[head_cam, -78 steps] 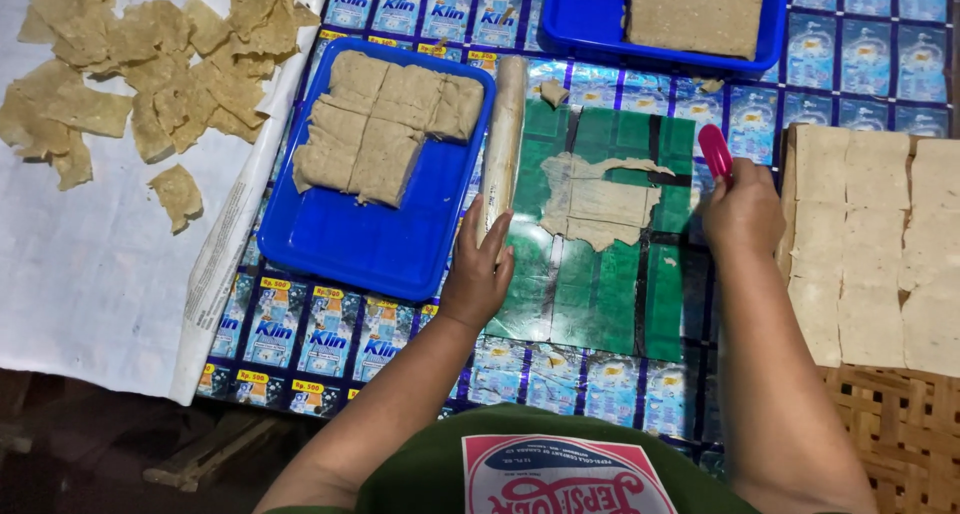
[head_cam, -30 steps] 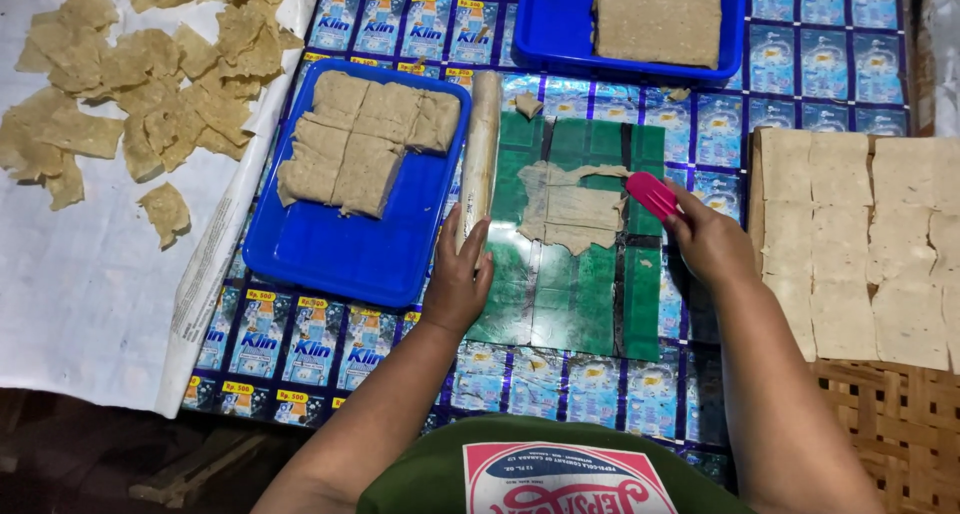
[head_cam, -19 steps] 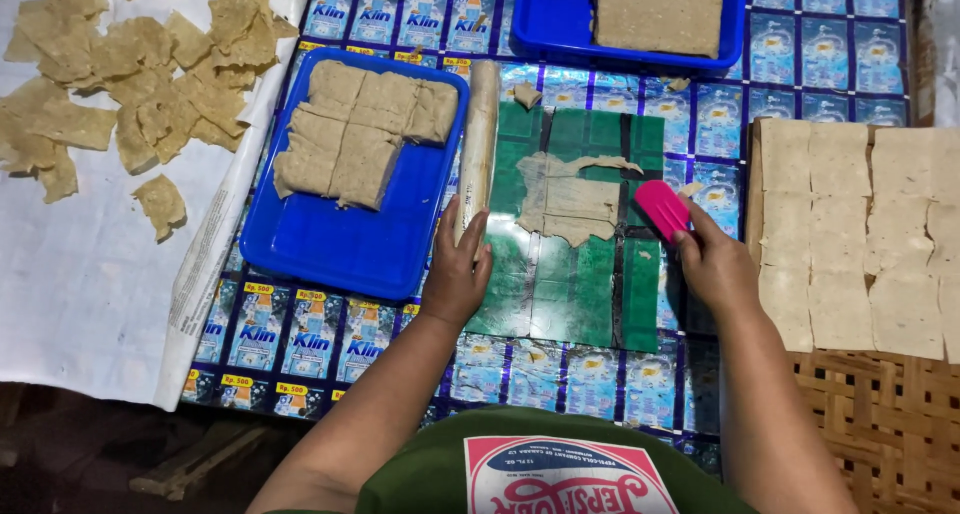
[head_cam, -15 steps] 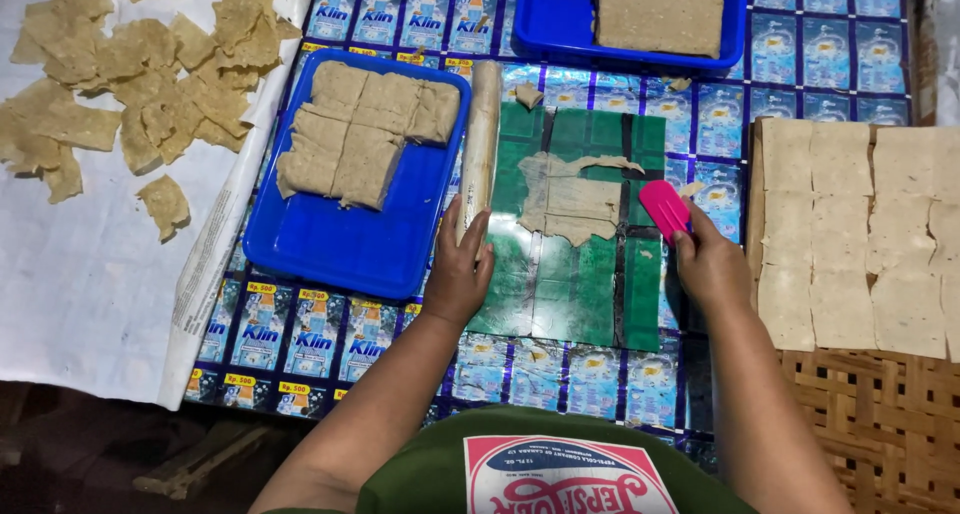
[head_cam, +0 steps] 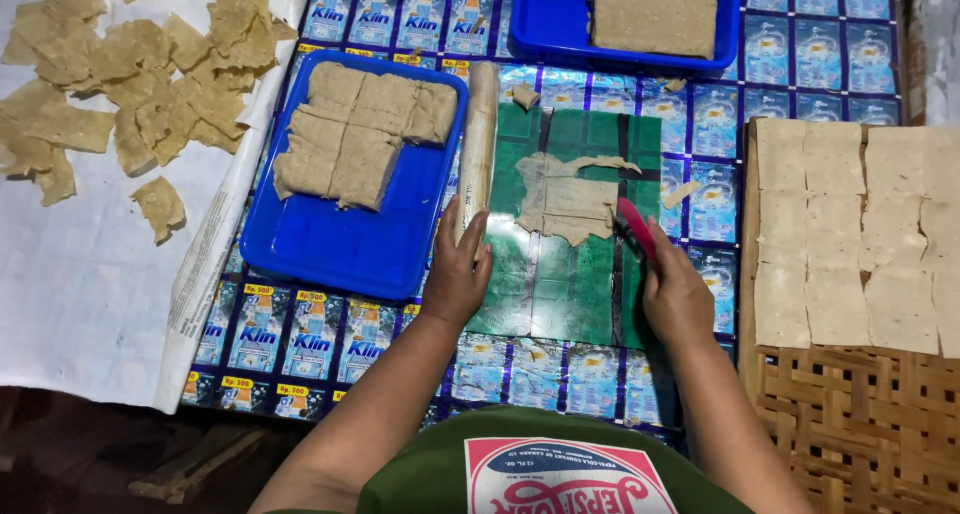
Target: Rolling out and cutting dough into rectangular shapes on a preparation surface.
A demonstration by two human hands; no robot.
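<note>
tabletop [head_cam: 770, 64]: covered with blue printed sachet sheets | left edge: white sheet [head_cam: 90, 294] strewn with thin dough pieces [head_cam: 160, 206] | left of centre: blue tray [head_cam: 345, 244] | far edge: second blue tray [head_cam: 540, 34] | centre: green mat [head_cam: 560, 284], wooden roller [head_cam: 477, 139] along its left side | right edge: woven bamboo rack [head_cam: 850, 414]

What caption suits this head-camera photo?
Left hand on a pale rolling pin, right hand working a pink scraper at a thin dough sheet.
</note>
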